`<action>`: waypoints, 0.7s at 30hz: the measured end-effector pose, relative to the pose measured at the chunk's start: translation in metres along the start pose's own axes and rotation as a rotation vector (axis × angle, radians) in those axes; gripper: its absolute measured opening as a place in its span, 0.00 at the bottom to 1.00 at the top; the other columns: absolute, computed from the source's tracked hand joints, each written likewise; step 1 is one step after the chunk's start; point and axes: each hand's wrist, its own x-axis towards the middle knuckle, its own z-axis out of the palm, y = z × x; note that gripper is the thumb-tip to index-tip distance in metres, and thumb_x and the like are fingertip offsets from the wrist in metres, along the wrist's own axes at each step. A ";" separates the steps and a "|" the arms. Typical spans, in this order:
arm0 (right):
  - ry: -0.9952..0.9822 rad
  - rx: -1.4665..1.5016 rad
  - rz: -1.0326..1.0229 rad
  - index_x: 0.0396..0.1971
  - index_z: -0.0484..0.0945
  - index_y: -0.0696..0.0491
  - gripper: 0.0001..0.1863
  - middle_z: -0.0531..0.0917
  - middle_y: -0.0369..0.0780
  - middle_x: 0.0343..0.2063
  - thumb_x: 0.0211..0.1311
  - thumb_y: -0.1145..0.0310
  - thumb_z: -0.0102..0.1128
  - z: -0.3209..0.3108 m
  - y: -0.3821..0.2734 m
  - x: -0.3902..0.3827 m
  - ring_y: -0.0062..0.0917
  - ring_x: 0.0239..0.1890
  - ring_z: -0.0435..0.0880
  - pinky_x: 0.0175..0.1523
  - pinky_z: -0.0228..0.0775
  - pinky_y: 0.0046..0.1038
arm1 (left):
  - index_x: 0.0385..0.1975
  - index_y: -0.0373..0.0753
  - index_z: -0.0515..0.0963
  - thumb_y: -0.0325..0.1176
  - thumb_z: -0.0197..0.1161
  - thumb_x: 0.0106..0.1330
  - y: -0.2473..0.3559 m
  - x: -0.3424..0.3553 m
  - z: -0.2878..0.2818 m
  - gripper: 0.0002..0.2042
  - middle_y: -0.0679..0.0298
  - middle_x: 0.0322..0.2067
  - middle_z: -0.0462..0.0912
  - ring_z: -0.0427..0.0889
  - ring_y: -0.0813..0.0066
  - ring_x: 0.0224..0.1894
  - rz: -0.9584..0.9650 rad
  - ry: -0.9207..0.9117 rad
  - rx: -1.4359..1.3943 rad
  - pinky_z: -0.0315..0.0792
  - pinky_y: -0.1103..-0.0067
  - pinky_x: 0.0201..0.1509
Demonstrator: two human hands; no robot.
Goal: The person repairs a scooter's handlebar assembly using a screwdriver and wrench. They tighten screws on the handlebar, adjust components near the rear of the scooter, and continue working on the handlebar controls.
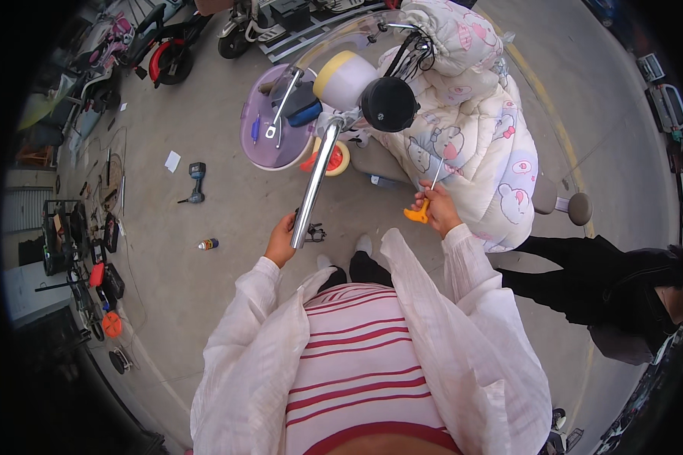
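My right hand (438, 211) is closed round a tool with an orange-yellow handle (416, 213). Its thin metal shaft points up toward a padded cartoon-print quilt (470, 144) draped over a scooter. By the lower end of a thick chrome tube (316, 184), my left hand (280, 243) has its fingers curled. The tube hides part of them, and a dark metal bracket (313, 233) shows just beyond. At its upper end the tube meets a clear wrapped joint beside a round black part (388, 104). I cannot make out what the left fingers grip.
A lilac tub (269, 155) with tools stands beyond the tube, near a tape roll (341, 159). On the floor to the left lie a cordless drill (196, 183) and a small bottle (208, 244). A person in black (615, 288) is at the right.
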 end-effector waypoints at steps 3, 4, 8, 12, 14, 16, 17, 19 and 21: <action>0.032 0.018 -0.026 0.54 0.68 0.58 0.14 0.74 0.39 0.28 0.74 0.71 0.41 -0.015 -0.026 0.013 0.21 0.25 0.74 0.38 0.78 0.30 | 0.57 0.39 0.67 0.32 0.53 0.69 -0.006 0.001 0.001 0.17 0.61 0.44 0.82 0.81 0.76 0.36 -0.027 -0.005 -0.042 0.74 0.80 0.31; 0.018 0.026 -0.008 0.54 0.68 0.59 0.14 0.74 0.38 0.28 0.74 0.70 0.42 -0.016 -0.027 0.015 0.21 0.25 0.74 0.38 0.78 0.30 | 0.57 0.39 0.67 0.27 0.53 0.66 -0.001 0.001 0.004 0.18 0.61 0.43 0.82 0.81 0.76 0.36 -0.011 0.000 -0.031 0.74 0.81 0.31; -0.027 0.010 0.143 0.51 0.66 0.61 0.13 0.73 0.40 0.28 0.69 0.75 0.44 0.000 0.005 0.021 0.23 0.27 0.75 0.39 0.77 0.31 | 0.59 0.39 0.66 0.24 0.57 0.60 -0.057 0.008 0.019 0.25 0.59 0.38 0.80 0.82 0.72 0.39 -0.042 0.047 0.119 0.77 0.77 0.38; -0.116 0.009 0.328 0.46 0.66 0.61 0.12 0.75 0.42 0.30 0.64 0.78 0.46 0.011 0.079 0.027 0.28 0.29 0.77 0.40 0.77 0.34 | 0.60 0.34 0.64 0.33 0.65 0.57 -0.062 0.000 0.034 0.30 0.51 0.45 0.81 0.82 0.61 0.44 -0.090 0.088 0.268 0.73 0.71 0.51; -0.168 -0.088 0.410 0.43 0.68 0.62 0.09 0.76 0.43 0.31 0.63 0.78 0.47 0.015 0.120 0.029 0.29 0.29 0.78 0.40 0.77 0.34 | 0.56 0.33 0.69 0.28 0.60 0.61 -0.056 -0.004 0.040 0.22 0.50 0.46 0.81 0.81 0.60 0.48 -0.181 0.077 0.172 0.73 0.71 0.54; -0.150 -0.293 0.437 0.39 0.71 0.63 0.07 0.78 0.44 0.30 0.62 0.79 0.48 0.032 0.153 0.016 0.30 0.28 0.79 0.39 0.77 0.33 | 0.53 0.33 0.72 0.25 0.56 0.62 -0.072 -0.005 0.049 0.18 0.52 0.44 0.82 0.82 0.60 0.47 -0.121 0.109 0.135 0.73 0.71 0.54; -0.185 -0.369 0.453 0.36 0.72 0.62 0.05 0.77 0.44 0.29 0.62 0.78 0.48 0.042 0.168 0.009 0.29 0.28 0.78 0.38 0.76 0.33 | 0.52 0.33 0.73 0.24 0.54 0.63 -0.075 -0.009 0.048 0.16 0.52 0.43 0.82 0.82 0.60 0.47 -0.097 0.099 0.117 0.73 0.71 0.54; -0.242 -0.517 0.475 0.30 0.72 0.61 0.05 0.77 0.43 0.27 0.63 0.77 0.47 0.050 0.194 -0.002 0.29 0.28 0.77 0.37 0.74 0.32 | 0.52 0.35 0.74 0.27 0.57 0.63 -0.079 -0.020 0.036 0.17 0.53 0.43 0.82 0.82 0.60 0.47 -0.127 0.024 0.071 0.73 0.70 0.54; -0.503 -0.800 0.369 0.29 0.73 0.61 0.06 0.77 0.43 0.27 0.63 0.77 0.47 0.024 0.244 0.012 0.30 0.27 0.77 0.36 0.74 0.33 | 0.51 0.35 0.74 0.28 0.57 0.63 -0.077 -0.038 0.018 0.16 0.52 0.43 0.82 0.82 0.60 0.47 -0.154 -0.019 0.077 0.74 0.70 0.53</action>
